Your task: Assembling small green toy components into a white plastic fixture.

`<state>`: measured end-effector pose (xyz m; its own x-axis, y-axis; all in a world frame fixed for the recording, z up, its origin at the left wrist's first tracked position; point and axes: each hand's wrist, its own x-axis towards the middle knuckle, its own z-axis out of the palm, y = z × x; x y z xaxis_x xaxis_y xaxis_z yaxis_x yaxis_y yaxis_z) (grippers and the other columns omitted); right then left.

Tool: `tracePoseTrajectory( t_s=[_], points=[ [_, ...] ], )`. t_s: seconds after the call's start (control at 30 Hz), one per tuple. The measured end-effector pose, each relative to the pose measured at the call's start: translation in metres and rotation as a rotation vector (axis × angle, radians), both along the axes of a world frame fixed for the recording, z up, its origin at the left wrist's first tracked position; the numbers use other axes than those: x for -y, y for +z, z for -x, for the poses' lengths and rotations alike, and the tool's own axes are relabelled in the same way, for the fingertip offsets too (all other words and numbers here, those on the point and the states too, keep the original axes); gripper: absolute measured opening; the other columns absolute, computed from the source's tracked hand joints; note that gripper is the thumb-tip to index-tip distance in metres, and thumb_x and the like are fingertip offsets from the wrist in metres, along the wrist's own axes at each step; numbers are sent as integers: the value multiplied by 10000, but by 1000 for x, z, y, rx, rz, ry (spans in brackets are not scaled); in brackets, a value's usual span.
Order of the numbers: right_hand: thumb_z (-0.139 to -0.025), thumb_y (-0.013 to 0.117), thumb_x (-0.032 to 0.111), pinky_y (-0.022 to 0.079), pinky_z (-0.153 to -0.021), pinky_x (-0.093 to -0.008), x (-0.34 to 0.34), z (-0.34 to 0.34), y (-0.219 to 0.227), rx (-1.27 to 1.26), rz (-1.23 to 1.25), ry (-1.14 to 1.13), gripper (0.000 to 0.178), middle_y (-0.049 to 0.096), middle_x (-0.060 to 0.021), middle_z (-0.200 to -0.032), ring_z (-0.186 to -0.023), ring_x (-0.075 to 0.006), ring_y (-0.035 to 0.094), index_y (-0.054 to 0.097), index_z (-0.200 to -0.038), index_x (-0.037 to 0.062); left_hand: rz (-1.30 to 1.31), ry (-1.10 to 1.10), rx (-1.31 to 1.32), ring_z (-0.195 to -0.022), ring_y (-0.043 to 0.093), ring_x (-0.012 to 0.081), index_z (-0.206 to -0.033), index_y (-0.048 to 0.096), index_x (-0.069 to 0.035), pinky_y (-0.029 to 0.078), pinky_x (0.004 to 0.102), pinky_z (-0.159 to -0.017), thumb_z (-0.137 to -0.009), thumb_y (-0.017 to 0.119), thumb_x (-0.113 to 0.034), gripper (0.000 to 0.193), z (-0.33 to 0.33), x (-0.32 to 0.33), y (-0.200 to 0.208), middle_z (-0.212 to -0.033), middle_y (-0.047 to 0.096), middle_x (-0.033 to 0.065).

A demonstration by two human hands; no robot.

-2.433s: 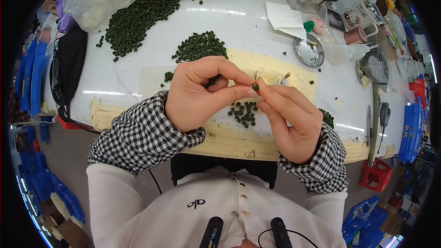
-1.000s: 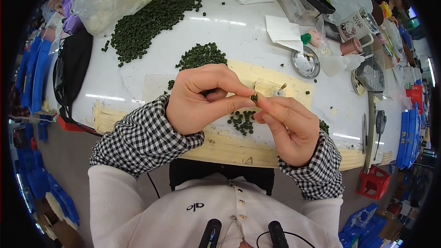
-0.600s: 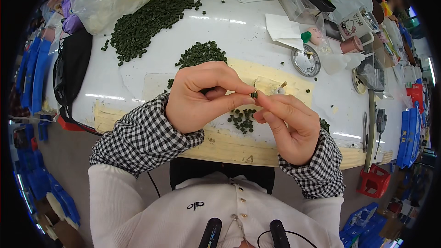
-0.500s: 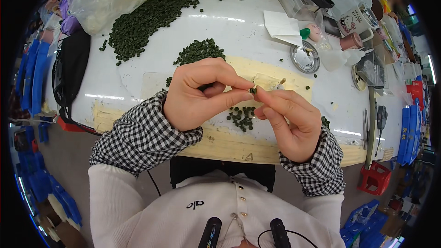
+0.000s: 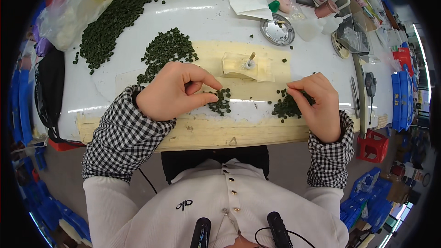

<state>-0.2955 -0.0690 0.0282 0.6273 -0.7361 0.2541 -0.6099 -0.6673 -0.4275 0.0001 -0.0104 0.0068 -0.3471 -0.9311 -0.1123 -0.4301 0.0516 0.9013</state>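
My left hand (image 5: 172, 91) hovers over a small heap of dark green pieces (image 5: 219, 103), its thumb and forefinger apart with nothing between them. The pieces are small and roundish; their exact kind is too small to tell. On the right, my right hand (image 5: 318, 103) is above another heap of green pieces (image 5: 285, 106) and partly covers it. Its thumb and forefinger tips come together in a pinch, and I cannot make out what is in them. Between the hands and farther back, a yellowish taped block (image 5: 236, 68) carries a short upright peg (image 5: 252, 56).
Two larger heaps of green pieces, a middle one (image 5: 167, 50) and a far-left one (image 5: 115, 23), lie beyond my left hand. A round metal dish (image 5: 277, 31), white tissue (image 5: 248, 3) and pink spool (image 5: 326, 9) are at the back right. A screwdriver (image 5: 370, 85) lies at the right edge.
My hands were together over the taped block, fingertips meeting at a small green piece. They have parted, left hand leftward, right hand rightward over the right heap. The whole view has shifted slightly.
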Motion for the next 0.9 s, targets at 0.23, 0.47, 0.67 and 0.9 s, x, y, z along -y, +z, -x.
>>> tracePoseTrajectory(
  t_s=[0.23,0.47,0.67,0.9],
  points=[
    [-693,695,9,458,-656,-325,-8,-9,-23,-67,185,58,123,577,-57,-744,-731,-232,524,667,-812,19,-514,198,-834,-522,263,41,-1017,512,-26,250,188,-458,-976,469,-187,172,-13,10,-2,-660,343,-64],
    [-700,688,5,444,-651,-329,-12,-16,-25,-23,225,36,117,554,-61,-728,-732,-243,520,603,-780,22,-406,776,-1531,-719,394,126,-1147,447,10,391,231,-629,-925,428,4,223,-26,13,-5,-943,446,69],
    [-710,654,-34,440,-587,-335,-14,-21,-11,42,40,44,145,537,-80,-702,-672,-258,534,554,-800,22,-425,756,-1517,-896,439,166,-1261,377,36,435,252,-769,-927,401,41,335,-27,8,-5,-1140,416,123],
    [-683,650,-56,439,-535,-333,-13,-43,15,89,52,232,175,547,-94,-707,-607,-259,544,545,-789,34,-472,766,-1397,-1096,482,200,-1339,289,108,458,257,-962,-948,406,13,419,-8,-22,0,-1239,408,171]
  ],
)
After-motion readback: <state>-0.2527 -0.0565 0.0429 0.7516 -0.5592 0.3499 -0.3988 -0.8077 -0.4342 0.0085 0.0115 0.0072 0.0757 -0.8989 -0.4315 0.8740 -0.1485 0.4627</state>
